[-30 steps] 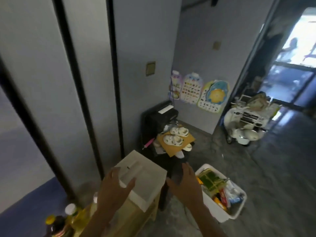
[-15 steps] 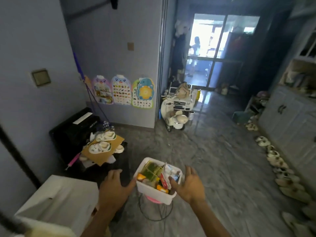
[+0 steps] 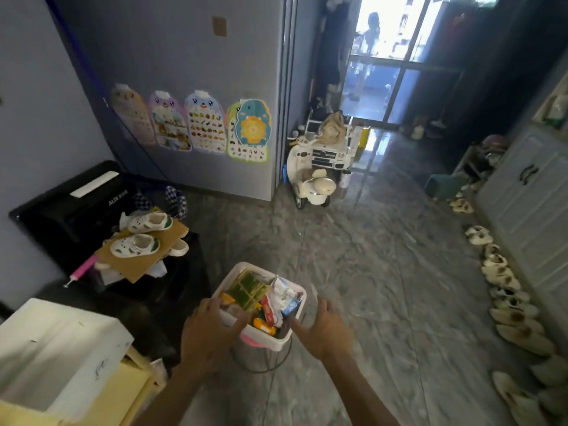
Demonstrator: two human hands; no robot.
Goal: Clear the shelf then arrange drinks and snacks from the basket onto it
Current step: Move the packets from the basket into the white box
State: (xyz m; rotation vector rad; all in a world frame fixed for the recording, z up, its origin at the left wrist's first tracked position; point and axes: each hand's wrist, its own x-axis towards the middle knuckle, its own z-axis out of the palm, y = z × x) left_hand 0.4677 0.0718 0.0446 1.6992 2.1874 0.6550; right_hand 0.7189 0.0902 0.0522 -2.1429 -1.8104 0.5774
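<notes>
Basket (image 3: pixel 293 335) of drinks and snacks sits between the two hands, raised off the floor on a wire stand with a pink part showing under it; white plastic, rectangular, packed above its rim. Left hand (image 3: pixel 209 330) lies over the near left corner, fingers curled on the rim and apparently gripping it; right hand (image 3: pixel 325 329) is spread open just beside the right wall, touching nothing that can be confirmed. Contents, beyond the left fingertips: a green packet (image 3: pixel 247 289), a red and white pouch (image 3: pixel 270 309), a blue and white pouch (image 3: pixel 289 302), an orange item (image 3: pixel 264 325) at the near edge.

Judgement on handling: the load looks moderately heavy and top-loaded; plastic walls likely stiff but may flex if gripped one-sided; loose pouches are soft, slippery, and could slide out if the basket tilts. Recommended hold: both hands on opposite long rims, lifted level; a perch on a narrow stand suggests it could tip if pushed sideways. A white foam box (image 3: pixel 58 348) lies well to the left of the left hand; the shelf itself cannot be identified with certainty.
</notes>
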